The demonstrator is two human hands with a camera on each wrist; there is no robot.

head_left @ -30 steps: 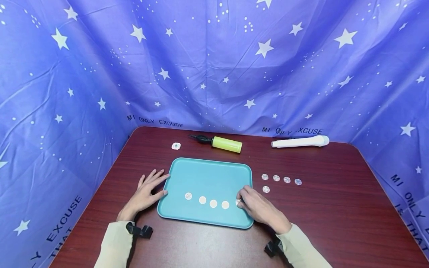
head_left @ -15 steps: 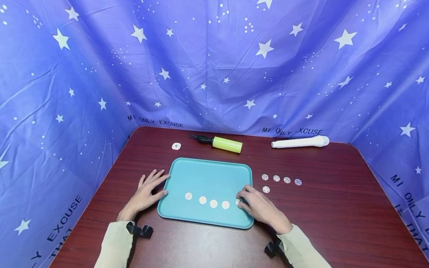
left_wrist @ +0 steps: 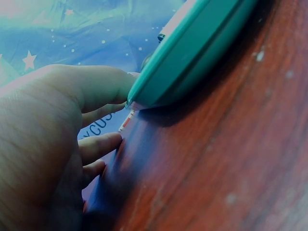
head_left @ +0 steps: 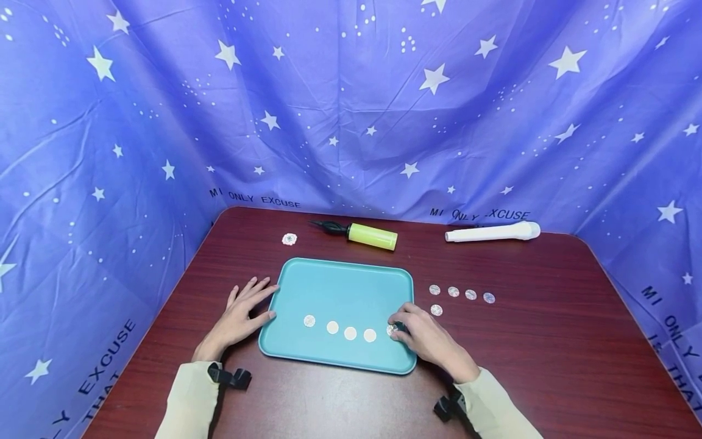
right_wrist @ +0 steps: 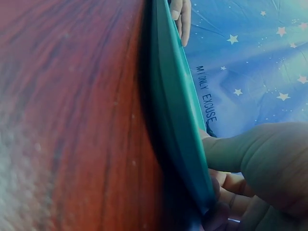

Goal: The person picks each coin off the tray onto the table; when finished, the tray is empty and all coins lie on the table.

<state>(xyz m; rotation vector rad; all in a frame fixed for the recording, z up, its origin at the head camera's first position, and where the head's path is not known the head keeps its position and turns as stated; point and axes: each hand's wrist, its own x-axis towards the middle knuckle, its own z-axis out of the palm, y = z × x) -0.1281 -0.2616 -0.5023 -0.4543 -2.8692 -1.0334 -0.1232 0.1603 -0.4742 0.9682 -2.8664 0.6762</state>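
A teal tray (head_left: 340,292) lies on the table with a row of small flat round discs on it. The leftmost disc (head_left: 309,321) is patterned; three plain pale ones, including the middle disc (head_left: 350,333), follow. My right hand (head_left: 433,341) reaches over the tray's right rim, bent fingers at another patterned disc (head_left: 391,330), which shows beside the fingertips; the thumb is set back from it. In the right wrist view, the thumb (right_wrist: 226,151) overlaps the rim. My left hand (head_left: 238,317) has its fingers spread, fingertips at the tray's left edge; the left wrist view shows them there too.
Right of the tray lie several more patterned discs (head_left: 470,294). Behind it are a yellow-green and black hand pump (head_left: 373,236), a white wand-like stick (head_left: 492,232) and a small scalloped white piece (head_left: 289,239). A star-print curtain (head_left: 351,122) encloses the table.
My right thumb has drawn back slightly to the right, so more of the patterned disc shows between the fingertips. The left hand, tray and other discs stay in place.
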